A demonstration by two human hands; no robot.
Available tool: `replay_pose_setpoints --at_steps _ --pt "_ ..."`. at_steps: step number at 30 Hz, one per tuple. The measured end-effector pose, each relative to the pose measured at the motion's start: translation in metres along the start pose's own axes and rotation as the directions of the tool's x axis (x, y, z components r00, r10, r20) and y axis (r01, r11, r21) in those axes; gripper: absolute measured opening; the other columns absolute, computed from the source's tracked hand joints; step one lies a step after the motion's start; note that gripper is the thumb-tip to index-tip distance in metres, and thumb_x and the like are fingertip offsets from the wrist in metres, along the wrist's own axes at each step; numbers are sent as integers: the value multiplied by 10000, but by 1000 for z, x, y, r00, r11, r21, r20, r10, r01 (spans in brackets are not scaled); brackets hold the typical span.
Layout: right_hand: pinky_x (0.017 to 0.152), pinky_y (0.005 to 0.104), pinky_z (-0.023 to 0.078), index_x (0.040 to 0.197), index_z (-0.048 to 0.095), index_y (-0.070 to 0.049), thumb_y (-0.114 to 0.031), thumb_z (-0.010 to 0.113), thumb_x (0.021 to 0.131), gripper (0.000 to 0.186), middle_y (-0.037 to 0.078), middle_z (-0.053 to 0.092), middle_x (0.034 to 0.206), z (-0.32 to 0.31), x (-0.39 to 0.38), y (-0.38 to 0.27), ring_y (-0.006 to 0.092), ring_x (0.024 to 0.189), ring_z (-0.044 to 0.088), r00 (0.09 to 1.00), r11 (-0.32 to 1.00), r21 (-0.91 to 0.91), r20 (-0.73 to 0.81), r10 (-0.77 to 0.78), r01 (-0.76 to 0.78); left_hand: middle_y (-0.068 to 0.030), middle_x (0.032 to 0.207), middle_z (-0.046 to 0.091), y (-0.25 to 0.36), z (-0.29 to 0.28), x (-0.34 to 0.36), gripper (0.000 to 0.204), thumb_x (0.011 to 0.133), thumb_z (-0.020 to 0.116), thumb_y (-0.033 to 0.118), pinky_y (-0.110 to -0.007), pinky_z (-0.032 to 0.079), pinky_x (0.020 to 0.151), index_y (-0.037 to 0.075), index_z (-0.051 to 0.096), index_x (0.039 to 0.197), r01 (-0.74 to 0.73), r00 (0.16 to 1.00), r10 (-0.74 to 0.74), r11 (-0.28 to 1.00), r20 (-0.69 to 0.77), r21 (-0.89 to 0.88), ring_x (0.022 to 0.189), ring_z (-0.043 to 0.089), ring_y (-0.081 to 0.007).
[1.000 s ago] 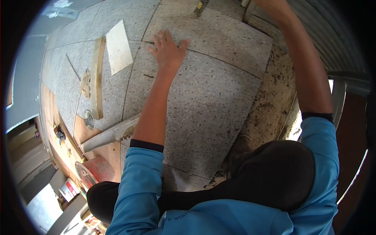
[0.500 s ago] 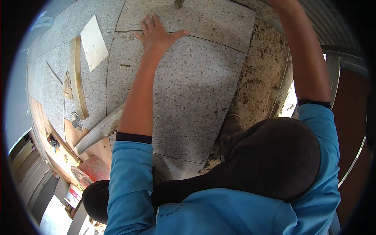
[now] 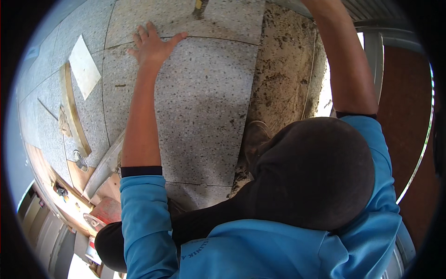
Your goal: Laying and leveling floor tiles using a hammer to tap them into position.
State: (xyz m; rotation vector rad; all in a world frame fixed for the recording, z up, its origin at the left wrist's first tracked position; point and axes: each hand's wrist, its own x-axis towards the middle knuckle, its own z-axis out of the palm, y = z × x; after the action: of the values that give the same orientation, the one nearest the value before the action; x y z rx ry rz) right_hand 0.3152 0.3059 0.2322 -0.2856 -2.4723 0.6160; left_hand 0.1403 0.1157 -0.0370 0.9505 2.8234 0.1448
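My left hand (image 3: 152, 46) rests palm down on the speckled grey floor tiles (image 3: 204, 102), its fingers spread apart across a joint line. Nothing is in it. My right forearm (image 3: 346, 60) reaches up to the top edge, where the right hand passes out of view. Between the two arms, a tool with a dark end and a bit of yellow (image 3: 199, 10) stands on the tile at the upper edge. Most of it is cut off, so its kind cannot be told. Right of the tiles runs a strip of rough, soil-stained ground (image 3: 281, 56).
On the left lie a white tile piece (image 3: 85, 67), a long wooden bar (image 3: 73, 109) and a thin rod (image 3: 48, 109). A grey straight-edge (image 3: 103, 167) sits partly behind my left forearm, near a red container (image 3: 108, 210). My boot (image 3: 256, 138) is by the tile edge.
Tiles, tools and both arms have shifted left in the picture as the view moved. My left hand keeps its place by the joint. More of the dark and yellow tool shows at the top.
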Motion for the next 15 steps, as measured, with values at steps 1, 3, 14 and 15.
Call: replay_pose_setpoints --at_steps 1,3,14,15 --pt "557 313 453 923 659 -1 -151 584 969 174 56 584 705 -6 5 -5 135 616 543 987 991 37 101 125 -129 -256 1702 124 0 0 0 1356 709 598 930 -727 56 1198 57 163 1651 19 1000 -19 1000 8 -5 1580 66 -443" --pt "559 317 451 920 658 -1 -141 581 963 165 58 583 708 -13 7 -5 138 617 540 949 962 64 194 248 -265 -260 1701 125 9 -5 0 1354 710 603 925 -725 56 1199 55 165 1650 28 999 -28 1000 14 -2 1578 67 -448" --pt "584 369 467 914 637 -8 -112 578 941 123 73 588 711 -11 4 -5 169 624 539 982 984 106 139 132 -147 -280 1699 88 19 0 -3 1370 706 604 923 -701 82 1210 39 149 1648 40 998 -39 999 38 -19 1576 49 -464" --pt "584 369 467 914 637 -8 -112 578 941 123 73 588 711 -8 5 -3 169 624 539 981 983 106 138 133 -148 -280 1699 88 19 0 -4 1370 706 604 923 -701 82 1210 39 149 1648 40 998 -39 999 39 -18 1576 49 -464"
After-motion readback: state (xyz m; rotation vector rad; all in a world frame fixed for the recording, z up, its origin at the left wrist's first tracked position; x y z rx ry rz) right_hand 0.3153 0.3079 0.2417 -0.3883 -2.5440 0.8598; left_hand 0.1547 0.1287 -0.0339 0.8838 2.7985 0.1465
